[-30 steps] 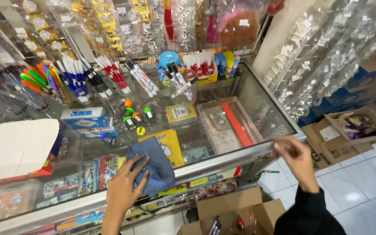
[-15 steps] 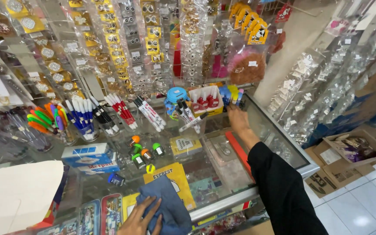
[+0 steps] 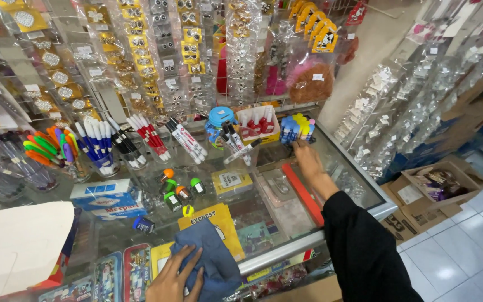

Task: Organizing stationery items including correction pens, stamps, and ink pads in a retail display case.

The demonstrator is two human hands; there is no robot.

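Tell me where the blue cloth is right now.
In the head view, the blue cloth lies on the glass counter at bottom centre, under the left hand, overlapping a yellow packet near the front metal edge.

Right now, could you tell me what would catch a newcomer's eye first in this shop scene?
The right hand reaches across the glass counter to a cluster of blue and yellow bottles at the back. Nearer, the left hand presses a blue cloth on the glass. Behind hang rows of packaged trinkets.
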